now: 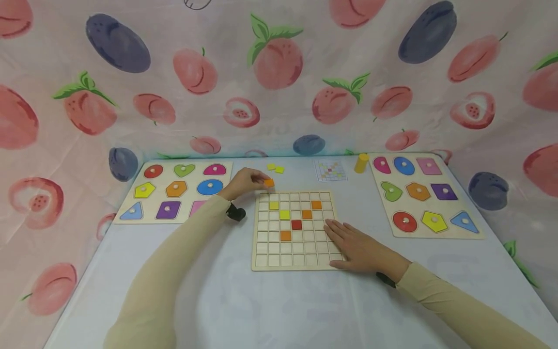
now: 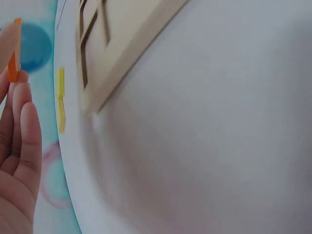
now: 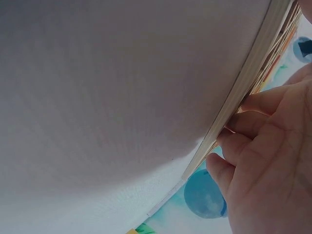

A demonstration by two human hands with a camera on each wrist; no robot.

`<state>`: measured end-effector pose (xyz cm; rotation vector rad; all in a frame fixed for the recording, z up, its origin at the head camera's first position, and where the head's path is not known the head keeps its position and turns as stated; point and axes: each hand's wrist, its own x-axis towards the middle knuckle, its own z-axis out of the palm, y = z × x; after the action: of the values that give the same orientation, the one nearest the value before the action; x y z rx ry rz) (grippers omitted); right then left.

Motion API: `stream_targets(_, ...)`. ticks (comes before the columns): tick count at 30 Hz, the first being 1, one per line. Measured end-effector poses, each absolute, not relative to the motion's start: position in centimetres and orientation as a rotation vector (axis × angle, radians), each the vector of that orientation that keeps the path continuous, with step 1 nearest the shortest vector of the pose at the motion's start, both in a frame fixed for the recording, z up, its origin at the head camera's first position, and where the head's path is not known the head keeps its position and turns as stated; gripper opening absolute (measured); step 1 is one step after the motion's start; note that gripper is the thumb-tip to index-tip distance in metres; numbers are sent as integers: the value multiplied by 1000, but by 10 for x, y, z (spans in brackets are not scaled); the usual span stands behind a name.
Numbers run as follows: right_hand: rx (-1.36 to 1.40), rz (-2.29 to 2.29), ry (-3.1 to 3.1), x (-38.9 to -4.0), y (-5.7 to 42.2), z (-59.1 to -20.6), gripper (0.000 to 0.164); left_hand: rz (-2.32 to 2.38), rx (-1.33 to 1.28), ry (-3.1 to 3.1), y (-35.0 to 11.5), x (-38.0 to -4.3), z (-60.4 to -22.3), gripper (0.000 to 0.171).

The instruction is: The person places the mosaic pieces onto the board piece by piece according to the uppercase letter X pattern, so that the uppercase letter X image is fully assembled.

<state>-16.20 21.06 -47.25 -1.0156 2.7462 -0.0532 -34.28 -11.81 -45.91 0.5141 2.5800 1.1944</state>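
Note:
In the head view my left hand (image 1: 246,183) pinches an orange square tile (image 1: 269,182) between thumb and fingertips, above the far left corner of a wooden grid board (image 1: 272,261). The left wrist view shows the orange tile (image 2: 15,51) edge-on in that pinch. Two yellow tiles (image 1: 279,169) lie on the table just beyond it. On the board sit two yellow tiles (image 1: 285,214), a red tile (image 1: 296,225) and three orange tiles (image 1: 285,236), forming crossing diagonals. My right hand (image 1: 359,247) rests with extended fingers on the board's right edge; the right wrist view shows its fingertips along that edge.
A printed pattern card (image 1: 330,170) lies behind the board, with a yellow cylinder (image 1: 361,163) standing to its right. Shape puzzle boards flank the grid, one at left (image 1: 150,213) and one at right (image 1: 429,232). A fruit-print cloth (image 1: 279,111) hangs behind the table.

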Motion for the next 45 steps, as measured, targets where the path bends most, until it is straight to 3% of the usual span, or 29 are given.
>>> stream_targets(20, -1008, -59, 2750, -162, 210, -471, 87, 1088, 732, 2469, -118, -256, -448, 30)
stream_targets(45, -1042, -48, 2755, -163, 212, -473, 76, 1016, 763, 2388, -120, -209, -463, 27)
